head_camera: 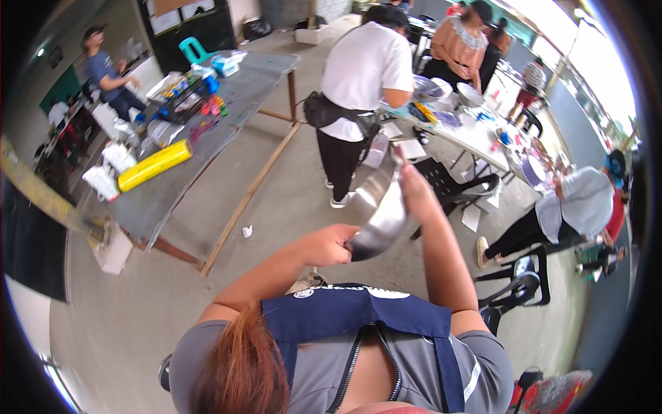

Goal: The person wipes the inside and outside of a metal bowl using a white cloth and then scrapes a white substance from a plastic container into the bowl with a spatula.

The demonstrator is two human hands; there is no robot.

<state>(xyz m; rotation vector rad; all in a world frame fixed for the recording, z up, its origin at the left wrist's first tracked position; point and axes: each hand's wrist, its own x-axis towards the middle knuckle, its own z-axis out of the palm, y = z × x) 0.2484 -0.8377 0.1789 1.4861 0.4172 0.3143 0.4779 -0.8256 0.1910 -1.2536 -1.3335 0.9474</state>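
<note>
Between my two hands a shiny stainless steel mixing bowl (pixel 384 220) is held up in the air, tipped onto its side. My left hand (pixel 327 245) grips the bowl's near rim, with the thumb and fingers closed over the edge. Higher up, on the bowl's right side, my right hand (pixel 415 189) holds the far part of the rim; its fingers are partly hidden behind the metal. The bowl's inside faces left, and the visible part of it holds nothing. Below the bowl is the concrete floor.
A grey table (pixel 227 119) with a yellow roll (pixel 155 164), foil packs and small bottles stands left. A person in a white shirt (pixel 362 62) bends over a white table (pixel 465 132) bearing bowls. Black plastic chairs (pixel 447 181) stand right. A wooden bar (pixel 253 196) runs low beside the grey table.
</note>
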